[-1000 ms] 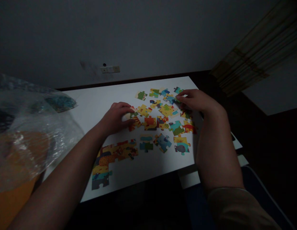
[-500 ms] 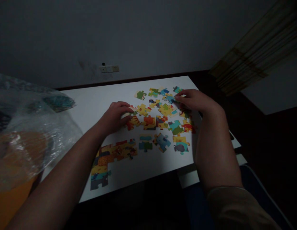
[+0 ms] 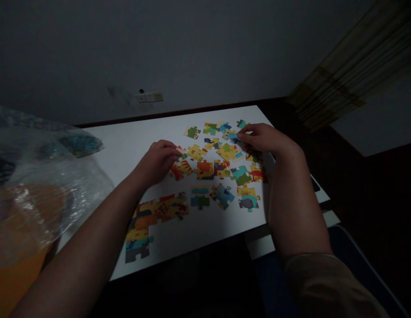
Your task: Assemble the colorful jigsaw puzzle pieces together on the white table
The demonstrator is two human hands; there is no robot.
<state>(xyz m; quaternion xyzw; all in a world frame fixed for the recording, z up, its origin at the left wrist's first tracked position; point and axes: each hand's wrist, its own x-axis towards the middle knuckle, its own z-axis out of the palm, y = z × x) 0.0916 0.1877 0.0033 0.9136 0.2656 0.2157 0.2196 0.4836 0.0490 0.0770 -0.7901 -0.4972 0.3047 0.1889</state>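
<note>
On the white table [image 3: 182, 238], several jigsaw puzzle pieces with bright animal pictures lie loose. My left hand [image 3: 158, 162] is closed at the left of the group, its fingertips on the edge of a pale puzzle piece with green and red [image 3: 182, 152]. Beneath those fingers lies an orange striped piece [image 3: 182, 169]. At the far right of the group, my right hand [image 3: 263, 138] pinches the edge of a light-blue puzzle piece [image 3: 231, 136] between thumb and finger. Joined pieces [image 3: 142, 225] form an L-shaped corner at the front left, partly covered by my left forearm.
A crinkled clear plastic bag [image 3: 82, 194] stands at the left, over something orange [image 3: 16, 282]. A dark flat object [image 3: 314, 184] lies at the table's right edge, behind my right forearm. Wall sockets [image 3: 149, 97] and a curtain [image 3: 327, 84] are beyond the table.
The view has shifted slightly. My left thumb and finger have drawn closer together at the pale piece. My right hand stays at the light-blue piece with little change.
</note>
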